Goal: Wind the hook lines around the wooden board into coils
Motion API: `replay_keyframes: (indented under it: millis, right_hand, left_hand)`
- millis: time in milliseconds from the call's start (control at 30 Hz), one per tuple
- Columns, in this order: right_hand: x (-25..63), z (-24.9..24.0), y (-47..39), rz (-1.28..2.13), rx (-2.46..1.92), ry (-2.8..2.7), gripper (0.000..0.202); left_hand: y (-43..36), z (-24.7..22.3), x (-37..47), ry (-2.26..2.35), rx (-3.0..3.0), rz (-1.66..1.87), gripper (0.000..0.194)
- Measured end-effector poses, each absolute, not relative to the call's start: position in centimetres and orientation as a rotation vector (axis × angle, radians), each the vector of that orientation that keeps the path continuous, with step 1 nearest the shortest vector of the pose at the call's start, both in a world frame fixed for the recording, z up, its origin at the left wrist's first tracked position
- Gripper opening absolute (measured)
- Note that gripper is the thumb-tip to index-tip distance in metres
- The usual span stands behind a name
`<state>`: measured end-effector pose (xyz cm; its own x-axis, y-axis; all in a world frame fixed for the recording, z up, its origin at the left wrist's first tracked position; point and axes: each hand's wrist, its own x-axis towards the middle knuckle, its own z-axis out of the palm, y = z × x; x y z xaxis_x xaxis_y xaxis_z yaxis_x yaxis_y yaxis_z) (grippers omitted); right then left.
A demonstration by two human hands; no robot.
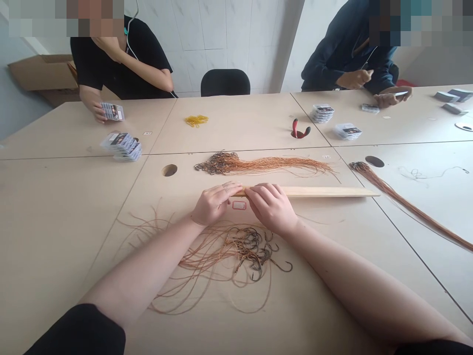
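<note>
My left hand (215, 203) and my right hand (271, 206) come together at the near end of a long, pale wooden strip (328, 192), which stretches off to the right. Fingers of both hands are closed on that end; whatever small thing may lie between the fingertips is hidden. Just below my fingers lies a small red-edged label (239, 205). Nearer to me, between my forearms, is a loose pile of large fish hooks (254, 249) tied to orange-brown lines (192, 266). Beyond the strip lies a bigger bundle of hooks (221, 162) with its lines laid out to the right.
Another line bundle (410, 207) lies at the right. Across the table are red-handled pliers (301, 130) in a hole, yellow pieces (196, 120) and stacked plastic boxes (123, 146). Two people sit opposite, one holding a box (113, 112). An unoccupied black chair (225, 82) stands between them.
</note>
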<state>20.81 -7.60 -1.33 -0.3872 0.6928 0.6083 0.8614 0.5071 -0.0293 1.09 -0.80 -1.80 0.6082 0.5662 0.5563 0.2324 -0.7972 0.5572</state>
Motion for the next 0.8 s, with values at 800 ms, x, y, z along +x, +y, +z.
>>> replay_keyframes:
  millis: [800]
  right_hand:
    - [20.73,-1.33,-7.59,-0.484,-1.243,-2.168,0.025]
  left_hand:
    - [-0.37,-1.65,1.32,0.383,2.616,1.22,0.053]
